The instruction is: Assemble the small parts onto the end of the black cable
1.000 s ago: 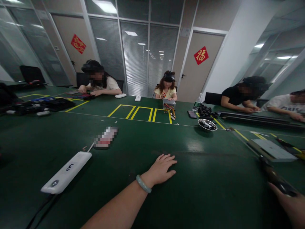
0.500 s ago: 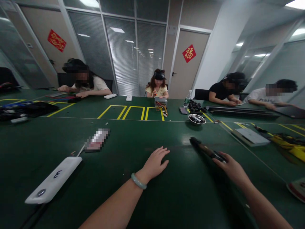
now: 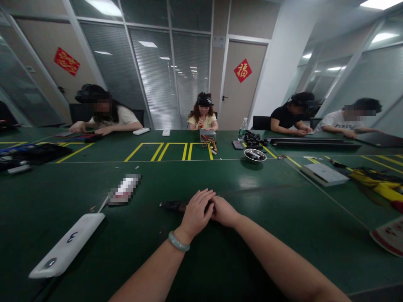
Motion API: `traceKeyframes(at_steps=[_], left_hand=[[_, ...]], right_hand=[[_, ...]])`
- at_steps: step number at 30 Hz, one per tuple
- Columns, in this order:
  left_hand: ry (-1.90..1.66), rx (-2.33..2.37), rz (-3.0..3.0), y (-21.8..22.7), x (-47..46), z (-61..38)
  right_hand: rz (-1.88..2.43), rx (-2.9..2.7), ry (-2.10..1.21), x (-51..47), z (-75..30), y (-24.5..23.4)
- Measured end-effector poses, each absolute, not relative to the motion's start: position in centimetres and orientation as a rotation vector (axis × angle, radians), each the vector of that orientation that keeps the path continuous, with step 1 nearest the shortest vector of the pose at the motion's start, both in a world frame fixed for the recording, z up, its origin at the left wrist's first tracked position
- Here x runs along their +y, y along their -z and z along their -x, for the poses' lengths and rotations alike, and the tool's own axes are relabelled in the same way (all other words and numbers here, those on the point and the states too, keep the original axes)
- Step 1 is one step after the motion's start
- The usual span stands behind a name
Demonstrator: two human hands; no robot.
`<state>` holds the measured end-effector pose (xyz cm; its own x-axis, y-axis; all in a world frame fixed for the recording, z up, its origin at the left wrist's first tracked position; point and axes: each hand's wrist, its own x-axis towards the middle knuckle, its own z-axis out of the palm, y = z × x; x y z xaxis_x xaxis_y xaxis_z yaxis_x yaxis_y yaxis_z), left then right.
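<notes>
A dark, long electric screwdriver [image 3: 174, 206] lies crosswise in front of me, its narrow tip pointing left. My left hand [image 3: 197, 209] is laid over its middle, with the fingers together on the far side and the thumb on the near side. At its right end, my right hand [image 3: 224, 211] is closed around it, touching the left fingertips. Both hands cover most of the tool, so its handle is hidden. A pale green bangle [image 3: 179, 242] circles my left wrist.
Left are a white power strip [image 3: 67, 245] marked 3 and a blurred phone-like object [image 3: 125, 189]. Farther off are a metal bowl [image 3: 255, 155], a grey box with wires [image 3: 208, 135] and a flat white box [image 3: 324, 174]. A red-and-white container [image 3: 388, 235] stands right. Several people sit across the green table [image 3: 151, 176].
My right hand has brought the screwdriver leftward from the right side and turned it crosswise. My left hand, open before, has closed over it. The view has shifted slightly.
</notes>
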<state>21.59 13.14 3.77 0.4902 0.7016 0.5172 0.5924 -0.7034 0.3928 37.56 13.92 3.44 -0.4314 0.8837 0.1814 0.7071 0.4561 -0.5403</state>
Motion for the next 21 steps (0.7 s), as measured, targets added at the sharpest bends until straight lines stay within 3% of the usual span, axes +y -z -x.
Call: traceKeyframes(at_steps=[10, 21], left_hand=[[-0.777, 1.117, -2.638, -3.3, 13.4, -21.8], [-0.706, 1.091, -2.627, -3.3, 13.6, -22.0]], right_hand=[[1.759, -2.14, -0.527, 6.8, -46.5, -8.2], [2.072, -1.854, -0.589, -3.8, -48.4, -3.1]])
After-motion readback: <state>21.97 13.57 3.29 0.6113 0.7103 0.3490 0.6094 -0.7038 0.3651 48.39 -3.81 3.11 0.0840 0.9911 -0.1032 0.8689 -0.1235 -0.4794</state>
